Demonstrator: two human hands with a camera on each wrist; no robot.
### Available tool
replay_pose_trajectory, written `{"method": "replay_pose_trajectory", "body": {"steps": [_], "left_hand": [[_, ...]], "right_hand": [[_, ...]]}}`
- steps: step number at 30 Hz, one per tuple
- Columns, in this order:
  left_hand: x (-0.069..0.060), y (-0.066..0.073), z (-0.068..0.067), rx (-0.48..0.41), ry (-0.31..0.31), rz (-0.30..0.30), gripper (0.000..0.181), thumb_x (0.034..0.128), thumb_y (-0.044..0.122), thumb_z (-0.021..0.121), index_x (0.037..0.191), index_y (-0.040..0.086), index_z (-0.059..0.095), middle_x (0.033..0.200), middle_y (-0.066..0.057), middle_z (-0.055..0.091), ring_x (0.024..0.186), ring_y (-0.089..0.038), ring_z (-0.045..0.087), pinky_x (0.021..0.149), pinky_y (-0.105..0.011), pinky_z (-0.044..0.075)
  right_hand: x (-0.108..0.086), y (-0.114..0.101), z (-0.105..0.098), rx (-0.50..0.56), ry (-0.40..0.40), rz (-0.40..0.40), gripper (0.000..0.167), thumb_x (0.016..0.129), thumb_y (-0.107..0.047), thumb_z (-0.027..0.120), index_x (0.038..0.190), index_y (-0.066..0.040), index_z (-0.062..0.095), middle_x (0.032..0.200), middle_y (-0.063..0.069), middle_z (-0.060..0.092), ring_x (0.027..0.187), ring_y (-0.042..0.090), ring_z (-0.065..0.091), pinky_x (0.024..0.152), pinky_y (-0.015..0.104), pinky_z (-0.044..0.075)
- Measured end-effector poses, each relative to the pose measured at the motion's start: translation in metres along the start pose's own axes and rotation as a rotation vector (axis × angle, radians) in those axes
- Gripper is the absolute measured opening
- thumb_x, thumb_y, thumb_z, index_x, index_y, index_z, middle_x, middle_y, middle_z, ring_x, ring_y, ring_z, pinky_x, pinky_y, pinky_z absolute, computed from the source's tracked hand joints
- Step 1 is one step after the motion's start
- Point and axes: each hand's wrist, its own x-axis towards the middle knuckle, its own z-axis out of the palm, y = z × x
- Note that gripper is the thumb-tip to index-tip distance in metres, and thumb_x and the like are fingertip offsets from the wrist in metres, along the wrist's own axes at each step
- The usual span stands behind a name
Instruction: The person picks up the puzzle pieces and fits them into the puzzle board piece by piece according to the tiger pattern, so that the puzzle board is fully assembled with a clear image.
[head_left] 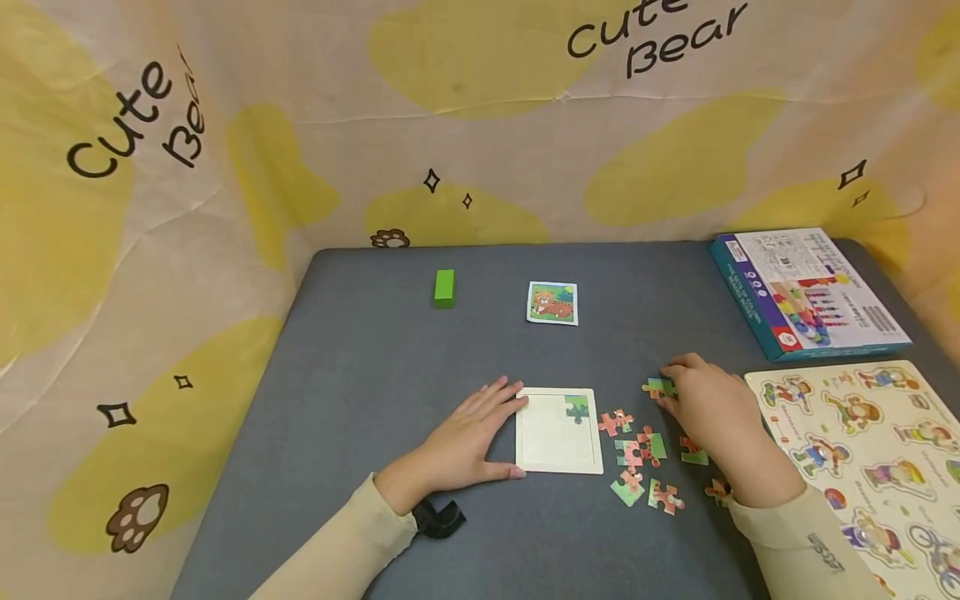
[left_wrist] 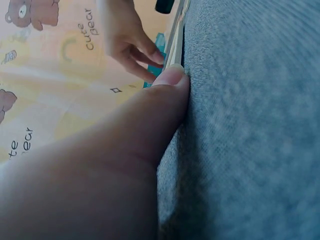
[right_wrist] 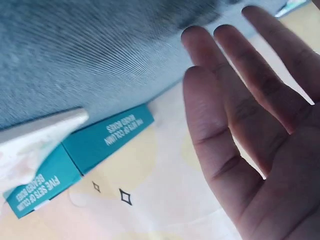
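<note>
Jigsaw pieces (head_left: 628,452), about seven loose, scattered right of one white puzzle tray (head_left: 555,442); one green piece (head_left: 577,408) sits in its far right corner. Left hand (head_left: 468,437) rests flat and spread on the tray's left edge, right hand (head_left: 712,408) pinches one piece (head_left: 654,388) off to its right. Further right, one kids-picture board (head_left: 840,442). Past the tray on the gray table (head_left: 375,333): one green block (head_left: 444,289), one animal card (head_left: 552,303), one box (head_left: 795,292) reading "FIVE SETS OF COLUMN". Curtain (head_left: 480,83) behind says "Cute Bear".

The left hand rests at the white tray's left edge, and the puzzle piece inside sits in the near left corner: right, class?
No: the head view shows the puzzle piece in the far right corner of the white tray. The left hand is described correctly.
</note>
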Motion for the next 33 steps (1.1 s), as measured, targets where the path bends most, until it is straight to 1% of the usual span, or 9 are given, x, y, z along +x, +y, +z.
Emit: {"method": "replay_pose_trajectory", "body": {"steps": [2, 7, 12, 15, 17, 20, 24, 28, 33], "left_hand": [[0.0, 0.0, 0.0, -0.001, -0.002, -0.001, 0.1, 0.0898, 0.056, 0.079, 0.165, 0.013, 0.03, 0.175, 0.0, 0.016, 0.161, -0.015, 0.002, 0.13, -0.038, 0.008], [-0.001, 0.0, 0.001, 0.005, -0.001, 0.001, 0.1, 0.09, 0.057, 0.078, 0.166, 0.013, 0.029, 0.175, 0.0, 0.016, 0.161, -0.015, 0.002, 0.13, -0.038, 0.008], [-0.001, -0.001, 0.001, 0.011, -0.004, 0.0, 0.1, 0.09, 0.058, 0.078, 0.166, 0.014, 0.029, 0.175, 0.0, 0.016, 0.161, -0.016, 0.002, 0.13, -0.038, 0.009], [-0.001, 0.0, 0.0, 0.011, -0.005, -0.004, 0.101, 0.0899, 0.057, 0.078, 0.166, 0.014, 0.029, 0.175, 0.0, 0.016, 0.161, -0.016, 0.003, 0.13, -0.039, 0.008], [-0.001, 0.0, 0.0, 0.01, -0.005, -0.005, 0.1, 0.0899, 0.057, 0.078, 0.166, 0.014, 0.029, 0.175, 0.0, 0.016, 0.161, -0.016, 0.003, 0.13, -0.039, 0.008], [-0.001, 0.0, 0.0, 0.01, -0.004, -0.004, 0.1, 0.0899, 0.056, 0.079, 0.166, 0.014, 0.029, 0.175, 0.0, 0.016, 0.161, -0.016, 0.003, 0.13, -0.038, 0.008], [-0.001, 0.001, -0.001, 0.009, -0.003, -0.004, 0.1, 0.0899, 0.056, 0.079, 0.166, 0.013, 0.03, 0.175, 0.0, 0.017, 0.161, -0.016, 0.003, 0.13, -0.037, 0.008], [-0.001, 0.001, -0.001, 0.007, -0.003, -0.001, 0.099, 0.0903, 0.056, 0.078, 0.166, 0.014, 0.029, 0.175, 0.0, 0.017, 0.161, -0.016, 0.003, 0.13, -0.038, 0.008], [0.0, 0.001, -0.002, 0.007, -0.005, 0.003, 0.099, 0.0905, 0.056, 0.078, 0.166, 0.014, 0.029, 0.175, -0.001, 0.017, 0.161, -0.017, 0.003, 0.13, -0.037, 0.008]], "right_hand": [[0.0, 0.0, 0.0, 0.008, -0.008, 0.004, 0.041, 0.09, -0.018, 0.084, 0.121, 0.005, 0.073, 0.125, 0.028, 0.063, 0.108, 0.05, 0.064, 0.087, 0.067, 0.052], [0.0, 0.002, 0.002, 0.032, 0.003, 0.015, 0.029, 0.087, -0.017, 0.087, 0.109, 0.001, 0.077, 0.116, 0.025, 0.066, 0.098, 0.046, 0.066, 0.078, 0.063, 0.055], [0.002, 0.003, 0.003, 0.076, -0.011, 0.011, 0.019, 0.087, -0.012, 0.086, 0.1, -0.004, 0.075, 0.106, 0.021, 0.064, 0.084, 0.037, 0.063, 0.067, 0.056, 0.055], [0.004, 0.003, 0.002, 0.104, -0.039, 0.003, 0.017, 0.088, -0.01, 0.085, 0.094, -0.007, 0.069, 0.096, 0.016, 0.06, 0.076, 0.03, 0.058, 0.061, 0.048, 0.052], [0.004, 0.004, 0.001, 0.122, -0.063, -0.002, 0.02, 0.089, -0.011, 0.084, 0.089, -0.01, 0.064, 0.089, 0.012, 0.056, 0.071, 0.028, 0.054, 0.057, 0.043, 0.046], [0.005, 0.003, -0.001, 0.159, -0.1, -0.003, 0.026, 0.09, -0.012, 0.084, 0.089, -0.012, 0.058, 0.083, 0.007, 0.052, 0.068, 0.025, 0.05, 0.056, 0.038, 0.04], [0.005, 0.001, -0.003, 0.192, -0.123, -0.032, 0.023, 0.09, -0.009, 0.082, 0.094, -0.01, 0.06, 0.082, 0.006, 0.054, 0.071, 0.024, 0.052, 0.058, 0.038, 0.042], [0.004, -0.009, -0.007, 0.193, -0.111, -0.094, 0.012, 0.092, -0.006, 0.08, 0.092, -0.011, 0.068, 0.085, 0.003, 0.057, 0.072, 0.021, 0.054, 0.062, 0.04, 0.048], [0.007, -0.035, -0.012, 0.245, -0.064, -0.183, 0.003, 0.094, -0.008, 0.078, 0.092, -0.01, 0.076, 0.086, -0.001, 0.062, 0.073, 0.017, 0.055, 0.066, 0.039, 0.052]]}}
